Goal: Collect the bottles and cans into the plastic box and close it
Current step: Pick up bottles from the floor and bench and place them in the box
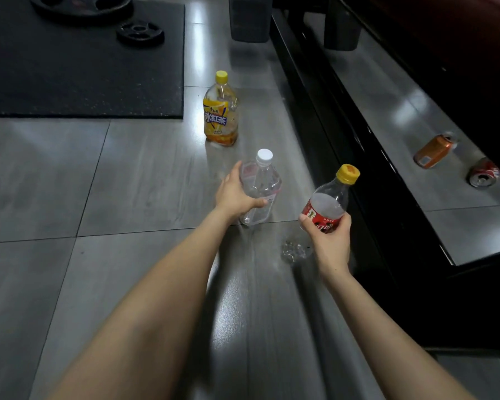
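Observation:
My left hand (234, 194) is wrapped around a clear, empty bottle with a white cap (261, 183), which stands on the grey tile floor. My right hand (328, 235) holds a cola bottle with a red label and a yellow cap (331, 202), tilted in the air. Further away on the floor stands a larger iced-tea bottle with a yellow label and cap (220, 111). Under the dark furniture at the right lie an orange can (433, 150) and a red can (484, 176), both on their sides. The plastic box is not in view.
A low black piece of furniture (329, 111) runs along the right, with the cans in the gap beneath it. A black rubber mat (84, 67) with weight plates (140, 33) lies at the back left. A crumpled clear wrapper (296, 251) lies near my right wrist.

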Motion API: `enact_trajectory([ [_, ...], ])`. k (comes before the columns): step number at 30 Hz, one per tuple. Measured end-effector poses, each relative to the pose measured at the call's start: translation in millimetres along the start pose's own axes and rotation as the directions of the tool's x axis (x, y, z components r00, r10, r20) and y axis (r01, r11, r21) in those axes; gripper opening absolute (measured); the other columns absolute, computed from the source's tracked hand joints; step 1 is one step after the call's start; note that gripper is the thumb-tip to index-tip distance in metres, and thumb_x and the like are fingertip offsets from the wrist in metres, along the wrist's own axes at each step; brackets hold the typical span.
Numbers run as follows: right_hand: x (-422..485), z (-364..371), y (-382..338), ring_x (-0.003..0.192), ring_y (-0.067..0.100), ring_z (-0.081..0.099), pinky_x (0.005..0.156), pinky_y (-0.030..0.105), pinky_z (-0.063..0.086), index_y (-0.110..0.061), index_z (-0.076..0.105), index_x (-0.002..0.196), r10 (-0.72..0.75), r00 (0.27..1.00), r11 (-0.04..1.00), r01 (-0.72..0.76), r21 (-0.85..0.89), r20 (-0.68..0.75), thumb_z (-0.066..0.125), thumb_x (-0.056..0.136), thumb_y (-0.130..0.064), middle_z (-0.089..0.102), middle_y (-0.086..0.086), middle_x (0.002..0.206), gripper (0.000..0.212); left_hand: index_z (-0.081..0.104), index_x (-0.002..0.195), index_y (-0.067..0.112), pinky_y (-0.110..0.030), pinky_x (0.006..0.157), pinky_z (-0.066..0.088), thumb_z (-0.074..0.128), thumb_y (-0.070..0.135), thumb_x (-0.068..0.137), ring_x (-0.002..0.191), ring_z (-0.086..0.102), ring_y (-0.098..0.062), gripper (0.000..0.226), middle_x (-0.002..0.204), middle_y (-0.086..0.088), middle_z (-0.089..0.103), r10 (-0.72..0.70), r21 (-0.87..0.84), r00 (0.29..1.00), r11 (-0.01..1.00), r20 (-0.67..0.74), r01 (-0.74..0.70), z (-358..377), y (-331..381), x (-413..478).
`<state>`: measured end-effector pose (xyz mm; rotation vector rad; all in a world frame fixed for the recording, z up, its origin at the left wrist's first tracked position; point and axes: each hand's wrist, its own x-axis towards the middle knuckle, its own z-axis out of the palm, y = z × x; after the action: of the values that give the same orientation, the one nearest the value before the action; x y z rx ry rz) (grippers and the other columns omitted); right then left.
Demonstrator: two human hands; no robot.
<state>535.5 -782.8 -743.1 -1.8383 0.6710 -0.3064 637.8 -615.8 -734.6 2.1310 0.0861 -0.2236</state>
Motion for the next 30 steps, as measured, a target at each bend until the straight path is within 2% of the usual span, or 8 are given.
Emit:
enact_trajectory([
  [8,-30.1,21.0,-27.9,0.100,0.019,0.062,0.095,0.048,0.049,-0.026,0.045,0.112,-0.046,0.996,0.997,0.040,0.069,0.077,0.079,0.067,-0.042,0.061,-0.010,0.101,0.059,0.039,0.135,0.014,-0.033,0.097,0.042,0.080,0.050,0.060,0.121,0.051,-0.026,0.093,0.132,-0.007,0.053,0.002,0.165,0.985,0.986,-0.175,0.027,-65.2,-4.4,-64.8],
  [10,-49.2,34.2,-42.7,0.096,0.020,0.063,0.093,0.050,0.050,-0.031,0.045,0.106,-0.054,0.988,0.994,0.040,0.101,0.142,0.078,0.064,-0.047,0.060,-0.016,0.093,0.056,0.045,0.128,0.014,-0.034,0.094,0.044,0.080,0.053,0.055,0.114,0.054,-0.026,0.090,0.124,-0.008,0.056,-0.050,0.125,0.971,0.989,-0.236,0.081,-106.6,-10.1,-90.1],
  [15,-118.6,74.1,-104.3,0.101,0.024,0.064,0.093,0.048,0.049,-0.037,0.048,0.098,-0.148,0.917,0.986,0.106,0.131,0.369,0.075,0.062,-0.055,0.063,-0.008,0.101,0.049,0.046,0.123,0.015,-0.039,0.095,0.048,0.077,0.060,0.045,0.108,0.057,-0.021,0.096,0.118,-0.003,0.056,-0.128,0.004,0.912,0.990,-0.391,0.141,-237.9,-10.7,-169.2],
  [18,-171.4,103.2,-151.0,0.099,0.016,0.065,0.094,0.044,0.051,-0.041,0.050,0.099,-0.232,0.814,0.968,0.140,0.208,0.532,0.074,0.054,-0.062,0.066,-0.010,0.103,0.055,0.047,0.109,0.020,-0.040,0.089,0.051,0.079,0.059,0.046,0.101,0.058,-0.020,0.081,0.109,-0.001,0.059,-0.176,-0.055,0.836,0.983,-0.519,0.173,-319.8,-10.2,-231.5],
  [21,-233.1,134.0,-198.3,0.097,0.009,0.064,0.092,0.035,0.052,-0.031,0.051,0.110,-0.333,0.655,0.939,0.163,0.304,0.678,0.079,0.064,-0.048,0.066,-0.012,0.103,0.056,0.047,0.107,0.016,-0.044,0.079,0.054,0.082,0.050,0.054,0.093,0.062,-0.021,0.071,0.090,0.006,0.056,-0.227,-0.154,0.718,0.974,-0.658,0.166,-394.3,-17.1,-300.7],
  [24,-300.5,165.0,-243.1,0.093,0.006,0.063,0.085,0.022,0.051,-0.023,0.050,0.112,-0.412,0.491,0.909,0.160,0.386,0.767,0.079,0.071,-0.035,0.065,-0.007,0.105,0.052,0.049,0.114,0.011,-0.048,0.084,0.056,0.083,0.056,0.048,0.098,0.062,-0.019,0.087,0.102,0.002,0.059,-0.342,-0.280,0.588,0.940,-0.733,0.197,-461.7,-38.7,-375.9],
  [27,-366.5,198.4,-283.6,0.101,0.008,0.062,0.089,0.024,0.049,-0.024,0.041,0.115,-0.488,0.362,0.873,0.187,0.452,0.794,0.081,0.069,-0.037,0.062,-0.005,0.113,0.063,0.047,0.125,0.014,-0.049,0.078,0.057,0.084,0.065,0.034,0.106,0.063,-0.017,0.110,0.123,-0.002,0.060,-0.423,-0.378,0.469,0.906,-0.775,0.193,-515.5,-68.5,-442.4],
  [30,-432.7,228.4,-301.6,0.104,0.011,0.061,0.094,0.032,0.050,-0.024,0.035,0.114,-0.525,0.288,0.850,0.225,0.476,0.801,0.082,0.063,-0.042,0.060,0.000,0.117,0.072,0.033,0.129,0.015,-0.048,0.081,0.055,0.082,0.049,0.056,0.107,0.058,-0.017,0.094,0.125,0.001,0.051,-0.430,-0.392,0.356,0.903,-0.830,0.178,-540.7,-94.9,-487.0],
])
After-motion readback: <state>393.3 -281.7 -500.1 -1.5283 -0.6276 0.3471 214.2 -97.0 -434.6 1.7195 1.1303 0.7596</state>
